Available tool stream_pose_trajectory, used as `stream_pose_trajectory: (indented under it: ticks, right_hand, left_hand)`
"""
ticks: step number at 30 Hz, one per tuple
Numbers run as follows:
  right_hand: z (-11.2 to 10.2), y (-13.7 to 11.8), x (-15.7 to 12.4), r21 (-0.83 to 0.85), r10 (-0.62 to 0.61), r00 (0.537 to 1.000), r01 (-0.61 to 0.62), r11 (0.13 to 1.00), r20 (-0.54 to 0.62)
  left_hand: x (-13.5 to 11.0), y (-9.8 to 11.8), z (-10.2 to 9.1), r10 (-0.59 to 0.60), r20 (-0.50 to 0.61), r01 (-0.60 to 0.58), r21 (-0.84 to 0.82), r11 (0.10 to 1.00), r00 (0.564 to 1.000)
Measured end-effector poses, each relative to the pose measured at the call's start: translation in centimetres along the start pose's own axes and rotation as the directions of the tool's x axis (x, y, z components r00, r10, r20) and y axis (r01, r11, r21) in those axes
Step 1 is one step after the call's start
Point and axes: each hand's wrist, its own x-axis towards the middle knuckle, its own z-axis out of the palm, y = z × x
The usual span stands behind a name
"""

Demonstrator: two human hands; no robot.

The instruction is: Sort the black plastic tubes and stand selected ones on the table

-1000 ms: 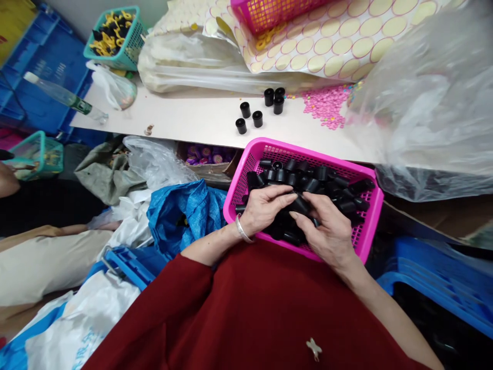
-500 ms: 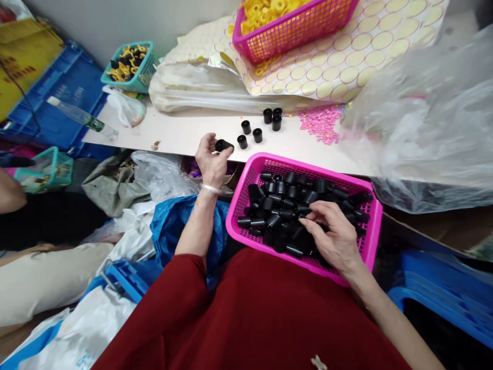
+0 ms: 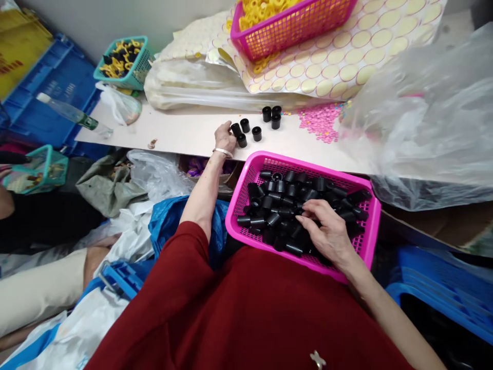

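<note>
A pink basket (image 3: 246,169) full of small black caps (image 3: 275,203) rests on my lap against the table edge. My right hand (image 3: 327,234) lies on the caps in it with fingers spread and nothing visibly gripped. My left hand (image 3: 224,137) reaches over the pale tabletop (image 3: 181,131) and pinches one black cap (image 3: 235,128) at its fingertips, right beside several caps standing upright there (image 3: 257,133). A silver bangle sits on my left wrist.
Pink discs (image 3: 321,121) lie scattered by a round-sticker sheet (image 3: 346,51). Above it is a second pink basket (image 3: 292,28) of yellow parts. A teal basket (image 3: 123,61), bottle (image 3: 73,113), clear bags (image 3: 423,118), blue crates (image 3: 442,293) and another person's leg (image 3: 42,290) surround me.
My left hand left the basket with one black cap, lifted it, then carried it forward to the group of caps on the table. My right hand stayed on the caps in the basket.
</note>
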Motion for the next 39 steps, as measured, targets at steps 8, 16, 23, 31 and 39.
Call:
stream_pose_trajectory:
  ticks: [8,16,23,31,39]
  right_hand:
    - [2.2,0.1,3.6,-0.23,-0.138,0.943,0.213,0.949,0.304]
    - [5.1,-0.9,8.7,-0.356,0.03,0.602,0.43,0.83,0.798]
    - [0.9,0.7,4.2,-0.056,-0.071,0.92,0.1,0.993,0.384]
    - [-0.6,0.0,0.8,0.387,0.31,0.934,-0.357,0.85,0.181]
    - [0.0,0.4,-0.2,0.6,0.413,0.906,-0.384,0.702,0.097]
  left_hand:
    - [-10.6,4.9,-1.7,0.297,0.159,-0.315,0.099,0.944,0.941]
    - [-17.2,6.4,-3.4,0.298,0.775,-0.685,0.227,0.692,0.558]
    - [-19.4,7.3,-3.5,0.039,0.904,-0.803,0.358,0.477,0.426]
    - [-20.1,7.6,-2.3,0.001,0.854,-0.785,0.477,0.396,0.52]
    - [-18.5,7.1,-4.4,0.257,0.753,-0.509,0.118,0.852,0.606]
